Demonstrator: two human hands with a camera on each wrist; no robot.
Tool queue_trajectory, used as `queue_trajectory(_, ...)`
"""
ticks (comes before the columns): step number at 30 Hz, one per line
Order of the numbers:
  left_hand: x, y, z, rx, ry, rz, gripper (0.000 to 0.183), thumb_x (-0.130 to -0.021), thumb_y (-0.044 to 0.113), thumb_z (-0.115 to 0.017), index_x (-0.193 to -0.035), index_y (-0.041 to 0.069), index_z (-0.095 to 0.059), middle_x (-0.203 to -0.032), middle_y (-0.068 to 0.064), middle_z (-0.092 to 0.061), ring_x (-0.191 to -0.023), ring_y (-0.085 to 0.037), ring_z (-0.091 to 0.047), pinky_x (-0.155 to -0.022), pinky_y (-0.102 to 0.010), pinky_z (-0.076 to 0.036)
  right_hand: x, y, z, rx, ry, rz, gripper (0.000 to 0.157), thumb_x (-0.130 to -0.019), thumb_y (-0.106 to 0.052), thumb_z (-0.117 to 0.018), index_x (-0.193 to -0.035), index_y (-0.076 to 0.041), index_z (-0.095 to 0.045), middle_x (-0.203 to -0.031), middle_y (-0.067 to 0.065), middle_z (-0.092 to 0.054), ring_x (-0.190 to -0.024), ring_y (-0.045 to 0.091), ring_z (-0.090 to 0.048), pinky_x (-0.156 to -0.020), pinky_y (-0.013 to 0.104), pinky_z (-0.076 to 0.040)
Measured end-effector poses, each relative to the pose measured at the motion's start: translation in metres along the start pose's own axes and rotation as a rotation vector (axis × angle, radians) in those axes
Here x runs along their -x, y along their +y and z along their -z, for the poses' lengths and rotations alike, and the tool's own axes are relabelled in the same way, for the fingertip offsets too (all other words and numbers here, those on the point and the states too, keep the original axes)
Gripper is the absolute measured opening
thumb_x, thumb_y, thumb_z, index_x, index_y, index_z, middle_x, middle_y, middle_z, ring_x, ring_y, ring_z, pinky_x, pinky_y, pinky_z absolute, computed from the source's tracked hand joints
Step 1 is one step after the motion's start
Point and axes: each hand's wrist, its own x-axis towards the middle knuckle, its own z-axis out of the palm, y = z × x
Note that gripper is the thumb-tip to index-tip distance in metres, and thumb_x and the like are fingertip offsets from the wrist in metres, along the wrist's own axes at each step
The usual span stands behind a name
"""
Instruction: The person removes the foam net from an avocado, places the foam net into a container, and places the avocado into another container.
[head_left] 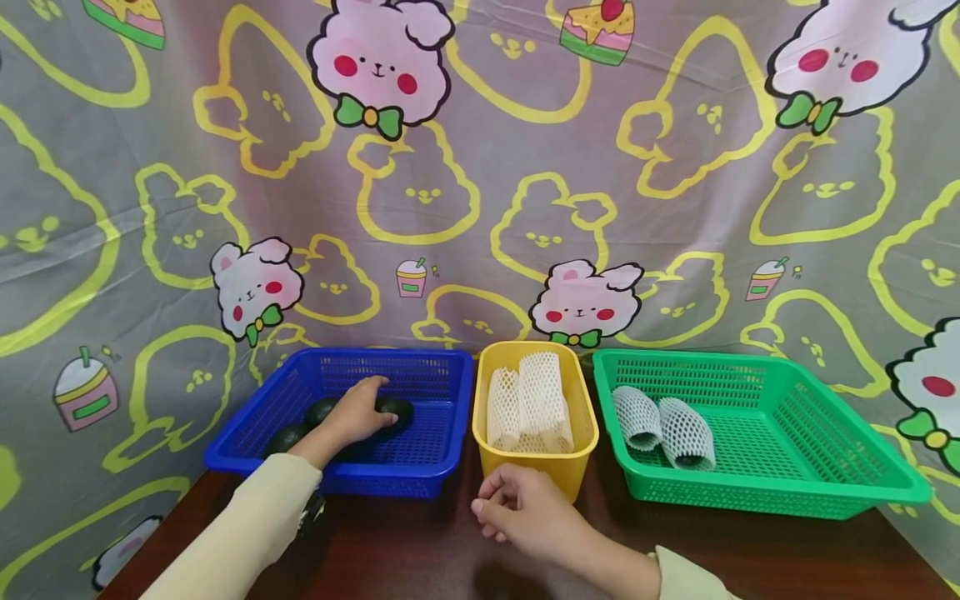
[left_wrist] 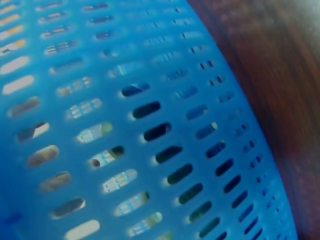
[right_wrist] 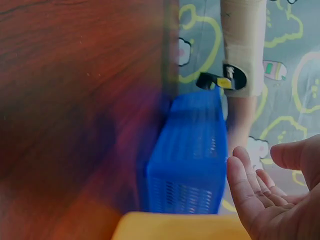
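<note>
Your L hand (head_left: 362, 414) has fingers round a dark fruit (head_left: 401, 410) in the blue basket (head_left: 390, 485), w/ other fruits (head_left: 286, 439) beside it — long axis unclear. Your R hand (head_left: 528, 510), fingers loose, holding nothing, is nr the yellow bin (head_left: 558, 468); foam sleeves (head_left: 542, 396) inside point front-to-back. Green basket (head_left: 757, 492): two netted pieces (head_left: 686, 432), slanting.

We count one blue basket (head_left: 433, 429) toward the table's (head_left: 397, 542) left edge, one yellow bin (head_left: 564, 472), one green basket (head_left: 757, 433) toward the right edge; blue: three-plus dark round items (head_left: 401, 410), partly hidden; yellow: three-plus net sleeves (head_left: 542, 392); green: two netted items (head_left: 637, 415), left edge.
</note>
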Motion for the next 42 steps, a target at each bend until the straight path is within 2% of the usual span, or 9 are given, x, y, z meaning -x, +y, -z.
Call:
queue_trajectory(7, 0.014, 0.003, 0.002, 0.086, 0.063, -0.045, 0.061, -0.086, 0.017, -0.074, -0.132, -0.012, -0.047, -0.129, -0.029, -0.054, -0.120, -0.043, -0.050, -0.098, -0.054, -0.040, 0.008, -0.011, 0.027, 0.071, 0.042, 0.010, 0.017, -0.091, -0.016, -0.069, -0.090, -0.002, -0.060, -0.070, 0.003, -0.062, -0.061, 0.021, -0.062, -0.054, 0.030, -0.053)
queue_trajectory(12, 0.026, 0.011, 0.005, 0.156, 0.095, -0.049, 0.060, -0.086, 0.021, -0.074, -0.131, -0.009, -0.049, -0.126, -0.025, -0.057, -0.114, -0.039, -0.055, -0.094, -0.052, -0.044, 0.012, -0.018, 0.048, 0.106, 0.100, -0.015, 0.018, -0.091, -0.017, -0.070, -0.093, -0.002, -0.060, -0.073, 0.005, -0.062, -0.063, 0.021, -0.061, -0.059, 0.033, -0.055)
queue_trajectory(18, 0.040, 0.031, 0.010, 0.310, 0.101, -0.027, 0.055, -0.088, 0.022, -0.073, -0.132, -0.003, -0.052, -0.124, -0.020, -0.059, -0.112, -0.034, -0.059, -0.092, -0.047, -0.047, 0.015, -0.024, 0.070, 0.137, 0.172, -0.044, 0.019, -0.091, -0.018, -0.070, -0.093, -0.001, -0.061, -0.075, 0.007, -0.062, -0.067, 0.025, -0.062, -0.061, 0.033, -0.055)
queue_trajectory(24, 0.055, 0.056, 0.009, 0.436, 0.127, -0.072, 0.034, -0.085, 0.020, -0.076, -0.113, 0.004, -0.064, -0.100, -0.007, -0.067, -0.090, -0.019, -0.064, -0.078, -0.036, -0.053, 0.019, -0.023, 0.088, 0.217, 0.271, -0.109, 0.017, -0.091, -0.019, -0.070, -0.092, -0.003, -0.062, -0.077, 0.007, -0.064, -0.068, 0.022, -0.063, -0.061, 0.029, -0.055)
queue_trajectory(27, 0.061, 0.070, 0.007, 0.473, 0.107, -0.100, 0.028, -0.084, 0.021, -0.077, -0.105, 0.006, -0.066, -0.092, -0.002, -0.066, -0.083, -0.014, -0.063, -0.073, -0.031, -0.052, 0.020, -0.021, 0.098, 0.238, 0.299, -0.123, 0.019, -0.091, -0.019, -0.070, -0.094, -0.002, -0.062, -0.077, 0.007, -0.064, -0.067, 0.019, -0.063, -0.061, 0.029, -0.055)
queue_trajectory(32, 0.070, 0.093, 0.004, 0.513, 0.047, -0.159, 0.026, -0.086, 0.022, -0.076, -0.103, 0.006, -0.065, -0.089, 0.000, -0.064, -0.080, -0.014, -0.062, -0.071, -0.029, -0.052, 0.023, -0.018, 0.117, 0.268, 0.325, -0.134, 0.023, -0.093, -0.020, -0.068, -0.098, 0.001, -0.062, -0.079, 0.006, -0.065, -0.070, 0.019, -0.064, -0.062, 0.030, -0.056)
queue_trajectory(37, 0.077, 0.112, -0.001, 0.524, 0.030, -0.245, 0.024, -0.087, 0.024, -0.075, -0.099, 0.006, -0.066, -0.085, 0.001, -0.064, -0.076, -0.014, -0.062, -0.068, -0.027, -0.052, 0.026, -0.016, 0.140, 0.280, 0.348, -0.145, 0.028, -0.094, -0.024, -0.066, -0.100, 0.002, -0.061, -0.083, 0.009, -0.066, -0.075, 0.022, -0.065, -0.066, 0.033, -0.056)
queue_trajectory(42, 0.083, 0.132, -0.010, 0.532, -0.010, -0.326, 0.025, -0.087, 0.026, -0.074, -0.099, 0.005, -0.067, -0.085, 0.005, -0.065, -0.076, -0.011, -0.062, -0.069, -0.027, -0.052, 0.027, -0.012, 0.162, 0.325, 0.384, -0.157, 0.033, -0.095, -0.028, -0.064, -0.104, 0.004, -0.060, -0.087, 0.009, -0.067, -0.077, 0.020, -0.066, -0.066, 0.029, -0.055)
